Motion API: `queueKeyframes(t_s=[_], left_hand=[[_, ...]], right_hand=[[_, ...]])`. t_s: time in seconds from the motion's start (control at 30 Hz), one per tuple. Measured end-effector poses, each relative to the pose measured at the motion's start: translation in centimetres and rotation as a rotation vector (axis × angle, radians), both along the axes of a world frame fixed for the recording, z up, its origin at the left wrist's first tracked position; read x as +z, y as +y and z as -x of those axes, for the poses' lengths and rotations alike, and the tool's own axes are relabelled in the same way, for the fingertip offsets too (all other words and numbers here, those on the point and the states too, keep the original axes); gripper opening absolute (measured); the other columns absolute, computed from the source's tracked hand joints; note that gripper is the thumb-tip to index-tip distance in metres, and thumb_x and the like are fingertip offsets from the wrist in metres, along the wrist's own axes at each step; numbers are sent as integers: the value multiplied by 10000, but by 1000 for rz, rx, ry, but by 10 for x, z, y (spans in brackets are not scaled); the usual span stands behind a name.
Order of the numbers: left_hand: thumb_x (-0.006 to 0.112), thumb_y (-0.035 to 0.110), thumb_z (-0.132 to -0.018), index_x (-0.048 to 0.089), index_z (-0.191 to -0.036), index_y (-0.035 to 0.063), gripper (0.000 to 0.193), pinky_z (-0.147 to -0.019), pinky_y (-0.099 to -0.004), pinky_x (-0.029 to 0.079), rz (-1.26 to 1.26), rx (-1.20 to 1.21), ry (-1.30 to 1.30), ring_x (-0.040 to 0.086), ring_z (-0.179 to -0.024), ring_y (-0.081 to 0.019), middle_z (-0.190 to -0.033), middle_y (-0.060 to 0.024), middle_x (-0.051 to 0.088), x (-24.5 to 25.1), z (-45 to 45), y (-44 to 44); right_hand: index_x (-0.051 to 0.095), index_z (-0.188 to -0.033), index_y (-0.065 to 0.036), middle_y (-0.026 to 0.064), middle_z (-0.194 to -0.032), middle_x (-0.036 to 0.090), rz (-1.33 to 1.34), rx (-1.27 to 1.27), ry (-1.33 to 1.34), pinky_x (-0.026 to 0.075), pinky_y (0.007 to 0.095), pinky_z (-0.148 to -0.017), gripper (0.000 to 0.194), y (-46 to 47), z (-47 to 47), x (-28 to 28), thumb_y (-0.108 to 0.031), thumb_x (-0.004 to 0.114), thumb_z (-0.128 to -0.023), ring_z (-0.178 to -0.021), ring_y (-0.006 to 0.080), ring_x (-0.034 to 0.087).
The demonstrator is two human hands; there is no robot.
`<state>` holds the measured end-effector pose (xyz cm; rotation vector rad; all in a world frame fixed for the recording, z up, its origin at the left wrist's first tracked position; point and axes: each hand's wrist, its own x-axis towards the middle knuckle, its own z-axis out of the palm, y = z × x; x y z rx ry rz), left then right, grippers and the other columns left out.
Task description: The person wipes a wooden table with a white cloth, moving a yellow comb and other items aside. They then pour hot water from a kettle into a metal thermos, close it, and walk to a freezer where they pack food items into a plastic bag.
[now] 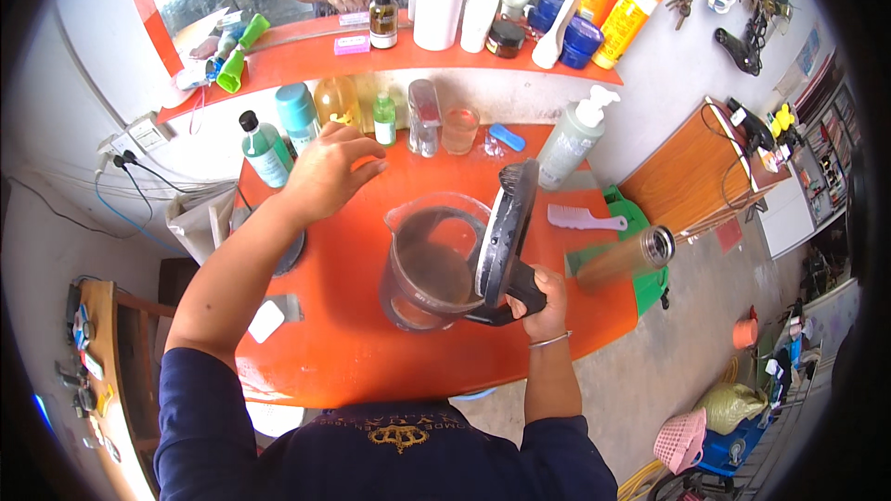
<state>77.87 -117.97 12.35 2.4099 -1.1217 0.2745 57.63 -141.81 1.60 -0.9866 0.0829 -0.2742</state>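
Note:
My right hand (546, 303) grips the black handle of a clear electric kettle (424, 292) above the red tabletop (334, 355). The kettle's black and white lid (507, 236) stands tilted up at its handle side, and the mouth is uncovered. My left hand (337, 167) is raised to the left of the kettle, its fingers apart and holding nothing, near a green bottle with a black cap (268, 153) and a blue spray can (299, 115). A round dark base (289, 257), partly hidden by my left forearm, lies on the table.
At the back stand a drinking glass (460, 131), a small green bottle (384, 120) and a pump bottle (571, 139). To the right are a white comb (586, 217) and a brown bottle with a metal rim (623, 257). A red shelf (292, 59) with bottles lies beyond. Cords hang left.

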Motion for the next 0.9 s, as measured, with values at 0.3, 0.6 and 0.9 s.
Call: queueKeyframes(t_s=[0.3,0.6,0.9], left_hand=[[671,230,-700,603,-961,160,279,-785,-381,442,-204,-19,-264,489,-943,-222,-875,-9,568,-27,-80,-62],[670,219,-672,582,-909,128,269,-756,-345,467,-223,-193,-415,499,-896,-208,-825,-5,564,-44,-130,-85],[654,196,-687,627,-903,102,238,-682,-335,485,-107,-161,-368,535,-825,-220,-851,-22,596,-53,-143,-86]], right_hand=[[495,-571,-5,82,-445,454,-25,70,127,329,259,-356,337,-31,-76,-22,-258,471,-793,-353,155,420],[521,-603,-13,71,-457,466,-93,44,252,336,265,-358,331,-44,-129,-51,-269,490,-808,-349,162,424],[519,-624,-30,62,-476,472,-159,68,242,337,271,-361,320,-47,-157,-58,-289,504,-810,-344,159,416]])
